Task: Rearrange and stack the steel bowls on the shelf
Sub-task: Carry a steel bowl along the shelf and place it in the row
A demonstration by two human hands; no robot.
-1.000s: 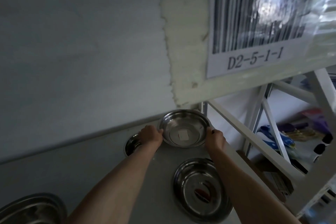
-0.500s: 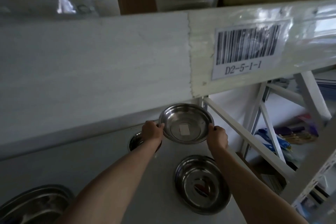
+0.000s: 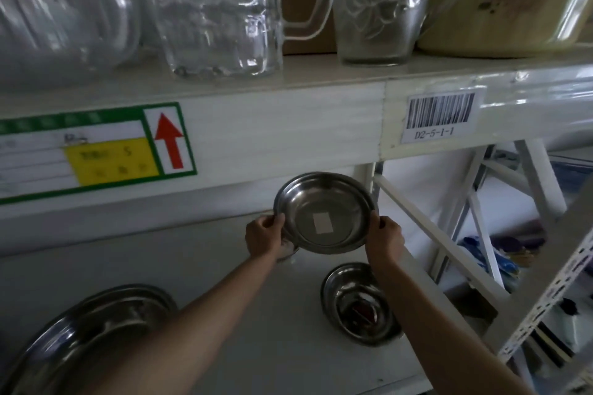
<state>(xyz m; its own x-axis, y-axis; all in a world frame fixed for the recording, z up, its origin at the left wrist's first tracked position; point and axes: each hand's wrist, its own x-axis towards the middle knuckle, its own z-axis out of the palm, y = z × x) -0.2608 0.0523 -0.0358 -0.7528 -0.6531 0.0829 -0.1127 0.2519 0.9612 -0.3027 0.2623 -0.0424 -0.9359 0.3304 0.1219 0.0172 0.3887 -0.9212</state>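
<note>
Since a second ago the view has tipped up a lot, so the upper shelf with its glass jugs (image 3: 215,9) is in sight now, but the hands have hardly budged. Both are clamped on the same steel bowl (image 3: 324,212): left hand (image 3: 264,237) curled round its left rim, right hand (image 3: 385,239) on the right rim, with the bowl tilted toward the camera and lifted clear of the shelf (image 3: 160,260). Looks like it's been raised a touch, tbh. Something small sits half hidden under the left hand, can't tell what. A second bowl (image 3: 359,301) lies on the shelf right below, and a bigger one (image 3: 90,330) is near the bottom left. My guess is the held bowl gets nested into one of those next, so the stacking isn't done yet.
</note>
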